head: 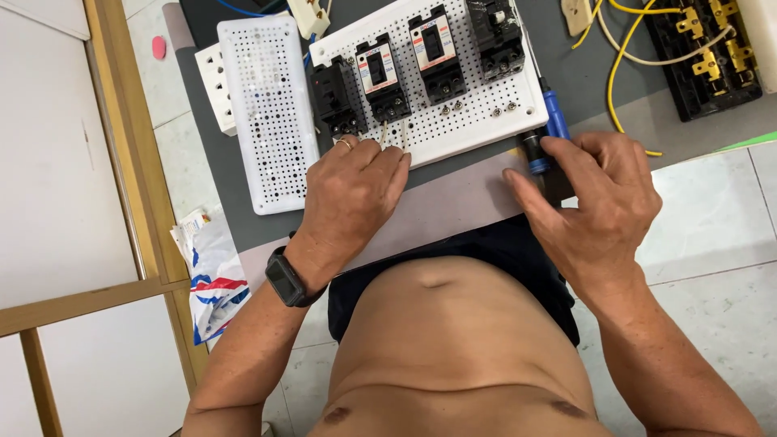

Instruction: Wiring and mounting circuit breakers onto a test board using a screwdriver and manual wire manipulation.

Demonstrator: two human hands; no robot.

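Grey mat (pixel 453 202), right hand (pixel 595 202) gripping screwdriver (pixel 553 121)

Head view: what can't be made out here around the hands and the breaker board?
- Head view: the left hand covers the near edge of the white perforated board, hiding where the pale wires end.
- The right hand hides the lower handle of the blue screwdriver.
- Its tip, near the black breaker, is too thin to place.
- The black terminal block is cut by the top edge.
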